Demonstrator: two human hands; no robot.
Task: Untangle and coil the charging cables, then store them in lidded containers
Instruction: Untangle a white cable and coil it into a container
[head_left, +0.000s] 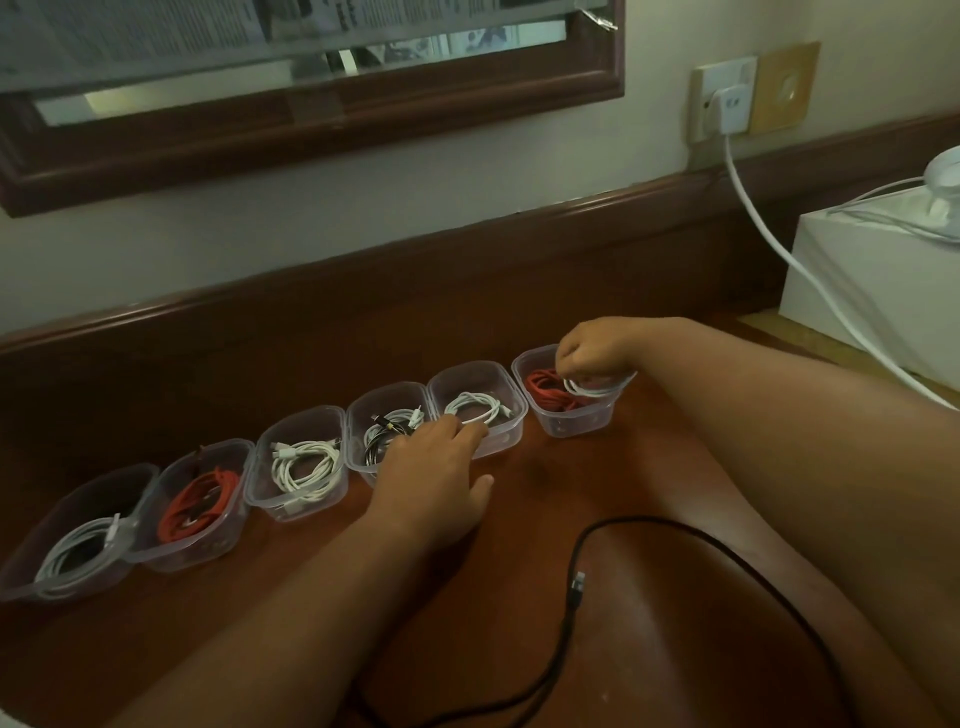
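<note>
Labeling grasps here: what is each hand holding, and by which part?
Right hand pinches the white coil by the top of its loops, in the rightmost tub. Left hand holds nothing; fingertips rest on the next tub's near rim.

Dim, soft focus, wide-angle edge warp.

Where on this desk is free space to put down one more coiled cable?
Bare brown wooden desk lies in front of the row of clear plastic containers, left of the left hand. A strip behind the row, along the raised back ledge, is free. The loose black cable crowds the near right.
</note>
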